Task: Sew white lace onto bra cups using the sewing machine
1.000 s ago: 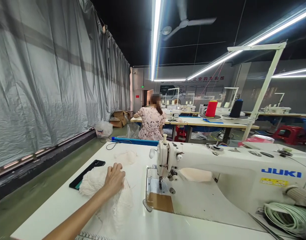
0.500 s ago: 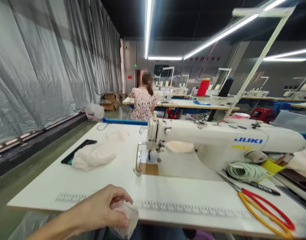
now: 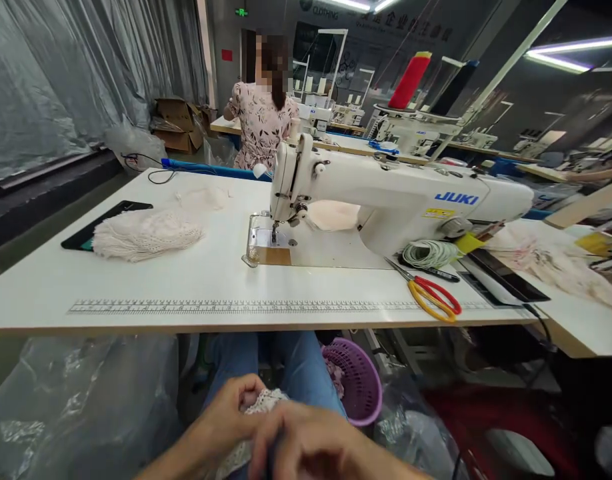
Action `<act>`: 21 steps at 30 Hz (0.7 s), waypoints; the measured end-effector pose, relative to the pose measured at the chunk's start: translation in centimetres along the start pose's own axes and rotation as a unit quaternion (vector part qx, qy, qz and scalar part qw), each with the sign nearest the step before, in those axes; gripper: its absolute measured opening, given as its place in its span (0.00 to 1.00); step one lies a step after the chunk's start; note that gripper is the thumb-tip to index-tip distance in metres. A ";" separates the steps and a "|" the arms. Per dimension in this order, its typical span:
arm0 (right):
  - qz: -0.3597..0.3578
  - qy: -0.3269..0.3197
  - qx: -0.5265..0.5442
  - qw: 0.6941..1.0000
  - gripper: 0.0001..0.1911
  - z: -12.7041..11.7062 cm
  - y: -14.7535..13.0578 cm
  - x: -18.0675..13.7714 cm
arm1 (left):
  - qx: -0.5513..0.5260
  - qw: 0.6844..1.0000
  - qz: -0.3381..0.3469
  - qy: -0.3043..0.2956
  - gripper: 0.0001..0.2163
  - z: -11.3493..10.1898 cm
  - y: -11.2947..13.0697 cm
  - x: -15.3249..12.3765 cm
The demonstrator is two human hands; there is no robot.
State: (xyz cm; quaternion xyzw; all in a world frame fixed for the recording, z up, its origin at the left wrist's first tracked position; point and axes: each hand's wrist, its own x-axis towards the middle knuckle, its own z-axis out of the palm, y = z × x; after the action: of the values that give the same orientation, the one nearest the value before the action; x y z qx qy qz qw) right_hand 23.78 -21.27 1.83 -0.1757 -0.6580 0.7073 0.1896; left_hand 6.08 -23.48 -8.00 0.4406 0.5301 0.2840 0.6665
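Both my hands are low in my lap, below the table edge. My left hand [image 3: 231,417] is closed on a piece of white lace fabric [image 3: 266,402]. My right hand [image 3: 306,447] lies over it, fingers curled and pressed on the same piece. On the white table [image 3: 196,280] a pile of white lace pieces [image 3: 143,233] rests at the left, partly on a black phone [image 3: 103,220]. The white JUKI sewing machine [image 3: 386,193] stands at the table's middle and right.
Red and yellow scissors [image 3: 433,300] and a coil of pale cord [image 3: 429,253] lie right of the machine. A purple basket [image 3: 356,383] sits under the table by my knee. Clear plastic sheeting [image 3: 81,400] hangs at the lower left. A person in a floral dress [image 3: 261,120] works behind.
My left hand lifted one lace piece from the pile and brought it down below the table edge to my lap. My right hand came in and joined it. The view tilted downward.
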 end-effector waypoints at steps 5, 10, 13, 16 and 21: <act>0.079 0.179 -0.094 0.976 0.12 0.3 5.1 -0.8 | -0.014 0.999 0.035 -0.015 0.19 0.6 -0.1 -2.0; 0.060 0.168 -0.095 0.979 0.08 0.3 6.3 -0.9 | -0.043 0.996 0.036 -0.075 0.22 0.0 0.1 -3.7; 0.077 0.172 -0.117 0.975 0.05 0.4 6.2 -0.7 | -0.035 0.994 0.039 -0.100 0.23 0.2 0.6 -4.0; 0.079 0.177 -0.132 0.972 0.04 0.4 6.4 -0.7 | -0.051 0.991 0.038 -0.121 0.23 0.5 0.9 -4.2; 0.090 0.191 -0.123 0.970 0.02 0.3 6.9 -1.1 | -0.015 0.997 0.000 -0.075 0.24 0.5 -0.1 -4.9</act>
State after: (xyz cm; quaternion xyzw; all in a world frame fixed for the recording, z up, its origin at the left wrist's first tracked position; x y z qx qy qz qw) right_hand 24.36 -22.52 -5.02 -0.3881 -0.6731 0.5883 0.2240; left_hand 5.17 -27.81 -5.80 0.4505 0.4740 0.2582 0.7112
